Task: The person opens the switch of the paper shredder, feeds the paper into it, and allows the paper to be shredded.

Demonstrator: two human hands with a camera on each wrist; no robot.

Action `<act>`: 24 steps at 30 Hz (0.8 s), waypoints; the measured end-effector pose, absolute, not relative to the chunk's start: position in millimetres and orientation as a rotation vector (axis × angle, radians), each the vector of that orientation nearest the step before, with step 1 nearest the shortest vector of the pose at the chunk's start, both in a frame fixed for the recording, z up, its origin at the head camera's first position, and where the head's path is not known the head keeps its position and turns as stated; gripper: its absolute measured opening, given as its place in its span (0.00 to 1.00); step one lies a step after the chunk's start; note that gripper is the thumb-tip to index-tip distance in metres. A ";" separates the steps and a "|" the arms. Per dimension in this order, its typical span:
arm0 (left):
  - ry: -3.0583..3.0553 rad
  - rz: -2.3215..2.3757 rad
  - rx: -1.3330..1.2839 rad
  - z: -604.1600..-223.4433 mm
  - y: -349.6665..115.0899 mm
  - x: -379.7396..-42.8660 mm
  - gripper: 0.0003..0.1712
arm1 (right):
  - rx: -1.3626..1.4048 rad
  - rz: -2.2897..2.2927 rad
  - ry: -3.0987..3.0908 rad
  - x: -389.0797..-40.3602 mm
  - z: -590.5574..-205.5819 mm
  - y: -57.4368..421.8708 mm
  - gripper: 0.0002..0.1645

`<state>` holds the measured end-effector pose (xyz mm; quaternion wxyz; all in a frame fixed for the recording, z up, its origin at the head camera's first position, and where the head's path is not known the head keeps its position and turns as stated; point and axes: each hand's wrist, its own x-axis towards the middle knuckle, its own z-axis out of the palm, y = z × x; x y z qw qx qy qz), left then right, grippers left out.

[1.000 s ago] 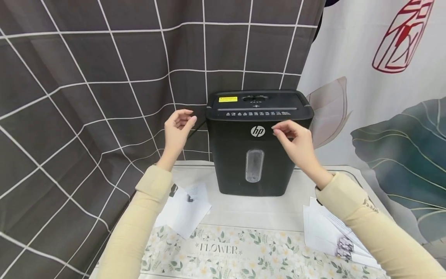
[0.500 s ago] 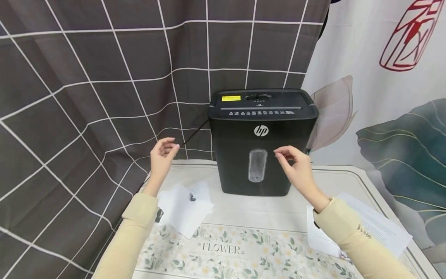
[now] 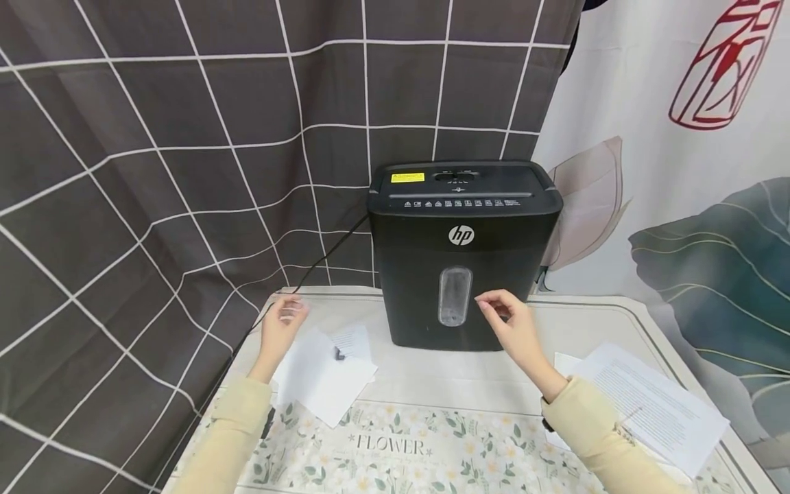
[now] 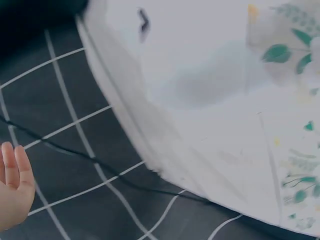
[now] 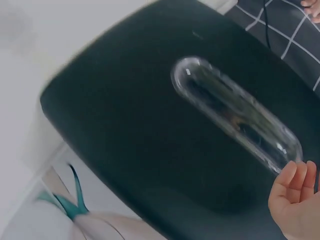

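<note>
A black HP paper shredder (image 3: 407, 288) stands upright on the table, with a clear oval window (image 3: 455, 295) in its front. My left hand (image 3: 280, 333) hovers beside the loose white papers (image 3: 327, 391) left of the shredder, fingers loosely bent and nothing between them. Just in front of the shredder's window is my right hand (image 3: 512, 326), also holding nothing, thumb and fingertips close together. In the right wrist view, the right fingers (image 5: 300, 175) overlap the window's end. Only part of the left hand (image 4: 15, 192) enters the left wrist view.
More printed sheets (image 3: 660, 412) lie at the right, partly under the right sleeve (image 3: 586, 425). A black cord (image 3: 327, 254) runs from behind the shredder along the left table edge. A floral mat (image 3: 395, 460) covers the front. Grid-patterned cloth (image 3: 247, 89) hangs behind.
Both hands have come down from the shredder's top, the left one also moving left. At the right, a printed text sheet has slid outward to the right.
</note>
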<state>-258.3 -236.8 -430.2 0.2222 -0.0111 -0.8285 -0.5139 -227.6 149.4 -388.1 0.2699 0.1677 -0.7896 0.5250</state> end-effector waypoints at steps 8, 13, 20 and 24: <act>-2.397 -1.293 0.033 -473.3 -238.3 -265.1 0.27 | 0.298 1.665 -2.089 -221.0 -427.3 135.4 0.04; -2.456 -1.233 0.078 -489.2 -236.5 -261.7 0.28 | 0.206 1.736 -2.090 -224.3 -461.9 131.6 0.05; -2.571 -1.148 0.071 -508.4 -242.1 -259.5 0.27 | 0.058 1.891 -2.162 -215.4 -489.3 121.3 0.09; -2.674 -1.080 0.061 -514.8 -248.0 -257.3 0.27 | -0.062 2.014 -2.215 -208.2 -497.2 111.5 0.12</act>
